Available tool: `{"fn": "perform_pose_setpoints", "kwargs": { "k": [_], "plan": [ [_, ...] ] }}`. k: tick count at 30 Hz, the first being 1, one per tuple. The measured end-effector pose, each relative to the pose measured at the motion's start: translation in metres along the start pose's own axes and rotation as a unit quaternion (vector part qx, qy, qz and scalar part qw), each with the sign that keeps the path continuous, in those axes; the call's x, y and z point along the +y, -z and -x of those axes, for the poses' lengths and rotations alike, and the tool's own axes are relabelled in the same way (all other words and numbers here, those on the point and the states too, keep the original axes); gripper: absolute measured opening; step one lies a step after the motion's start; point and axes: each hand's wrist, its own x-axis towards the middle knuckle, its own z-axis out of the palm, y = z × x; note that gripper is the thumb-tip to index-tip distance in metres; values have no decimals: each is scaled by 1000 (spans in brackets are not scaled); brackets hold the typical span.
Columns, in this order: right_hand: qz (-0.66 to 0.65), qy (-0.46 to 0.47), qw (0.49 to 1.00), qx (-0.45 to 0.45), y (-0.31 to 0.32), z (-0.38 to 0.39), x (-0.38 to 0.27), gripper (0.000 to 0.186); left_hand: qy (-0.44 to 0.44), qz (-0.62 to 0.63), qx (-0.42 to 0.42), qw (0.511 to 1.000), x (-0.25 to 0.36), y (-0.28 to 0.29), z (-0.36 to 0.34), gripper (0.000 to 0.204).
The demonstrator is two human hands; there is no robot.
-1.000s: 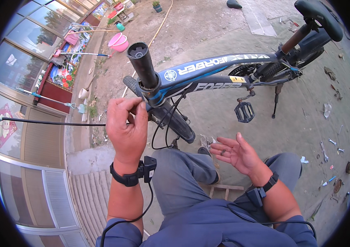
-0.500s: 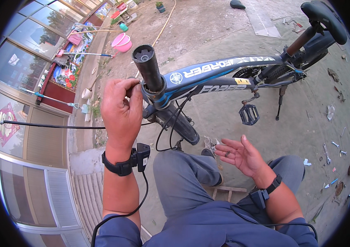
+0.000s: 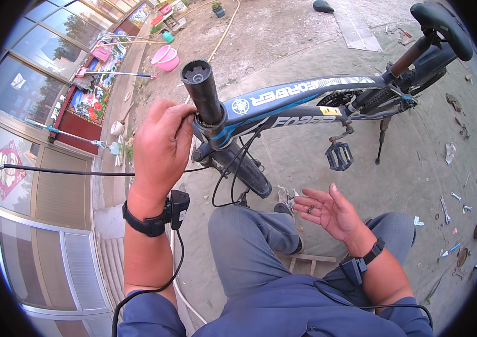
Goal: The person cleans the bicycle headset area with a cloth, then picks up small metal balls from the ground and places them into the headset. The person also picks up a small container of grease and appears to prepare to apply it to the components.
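Note:
My left hand (image 3: 165, 132) pinches at the top rim of the bicycle's head tube, beside the upright black tube (image 3: 205, 90); whatever is between its fingertips is hidden. My right hand (image 3: 333, 216) is palm up over my knees, fingers stretched out, holding small dark pieces (image 3: 309, 209) on the fingers. The dark blue bicycle frame (image 3: 283, 98) extends right to the saddle (image 3: 443, 31) and pedal (image 3: 339, 156). Black cables (image 3: 233, 174) hang below the head tube, with one (image 3: 70, 170) reaching out leftward behind my left wrist.
Wrenches (image 3: 445, 208) and small debris lie on the grey ground sheet at right. A wooden stool frame (image 3: 311, 257) is between my legs. At left are a glass-panelled wall (image 3: 30, 78), long-handled tools (image 3: 115, 73), a pink bucket (image 3: 165, 59) and a hose (image 3: 221, 36).
My left hand has moved up and left to the head tube's rim, its forearm swinging left. The bicycle and right hand sit slightly further right and lower in view than in the oldest frame.

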Motion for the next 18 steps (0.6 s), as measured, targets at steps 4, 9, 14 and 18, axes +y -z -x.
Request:
{"fn": "perform_pose_setpoints", "kwargs": {
  "k": [4,9,14,18],
  "plan": [
    [1,2,1000,7,-1,-1,0,84,-21,-8,-6,1000,0,1,-3,17],
    [1,3,1000,1,-1,0,0,84,-19,-14,-1,1000,0,0,-3,18],
    [0,5,1000,-2,-1,0,-1,84,-20,-23,8,1000,-1,-1,-1,21],
    [-5,5,1000,-2,-1,0,-1,84,-35,-56,19,998,-2,-3,2,26]
  ]
}}
